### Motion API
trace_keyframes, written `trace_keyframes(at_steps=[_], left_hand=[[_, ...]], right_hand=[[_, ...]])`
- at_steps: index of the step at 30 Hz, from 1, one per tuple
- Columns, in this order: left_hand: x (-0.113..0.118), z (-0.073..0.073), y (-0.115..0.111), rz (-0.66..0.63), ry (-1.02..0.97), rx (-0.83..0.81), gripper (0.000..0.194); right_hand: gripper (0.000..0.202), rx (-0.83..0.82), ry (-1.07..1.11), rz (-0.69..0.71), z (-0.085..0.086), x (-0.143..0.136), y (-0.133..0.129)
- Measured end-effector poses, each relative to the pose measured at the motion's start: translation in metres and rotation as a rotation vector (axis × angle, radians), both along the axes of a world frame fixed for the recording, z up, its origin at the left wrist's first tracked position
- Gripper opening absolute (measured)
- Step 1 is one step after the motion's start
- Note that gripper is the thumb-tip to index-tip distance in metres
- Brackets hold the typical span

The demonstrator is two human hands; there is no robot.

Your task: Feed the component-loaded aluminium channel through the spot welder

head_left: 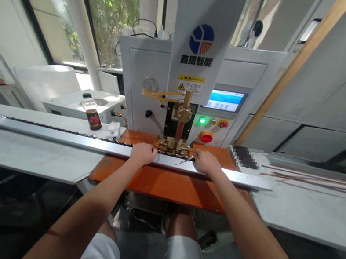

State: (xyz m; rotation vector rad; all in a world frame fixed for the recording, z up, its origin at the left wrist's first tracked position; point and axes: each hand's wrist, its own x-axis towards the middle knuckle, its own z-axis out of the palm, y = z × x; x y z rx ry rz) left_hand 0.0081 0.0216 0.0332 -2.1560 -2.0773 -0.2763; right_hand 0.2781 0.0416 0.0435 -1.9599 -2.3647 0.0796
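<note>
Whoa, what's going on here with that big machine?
A person has both hands at a long metal rail in front of the white machine. The left hand and right hand are on either side of its copper-coloured rod. A green light glows. What the fingers pinch is too small to tell.

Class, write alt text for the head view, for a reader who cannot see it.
Two bare hands, left and right, work at a long metal bar in front of a machine with a lit screen. A bottle stands to the left; thin rods lie to the right.
</note>
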Motion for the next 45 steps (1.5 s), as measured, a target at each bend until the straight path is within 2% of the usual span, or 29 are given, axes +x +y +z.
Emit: trace_keyframes(at_steps=[33,45], left_hand=[[0.002,0.002,0.016,0.016,-0.017,-0.141,0.053],[0.002,0.004,0.023,0.012,-0.007,-0.183,0.054]], right_hand=[[0.041,-0.088,0.011,0.010,0.002,0.002,0.014],[0.037,-0.127,0.034,0.057,0.000,0.002,0.023]])
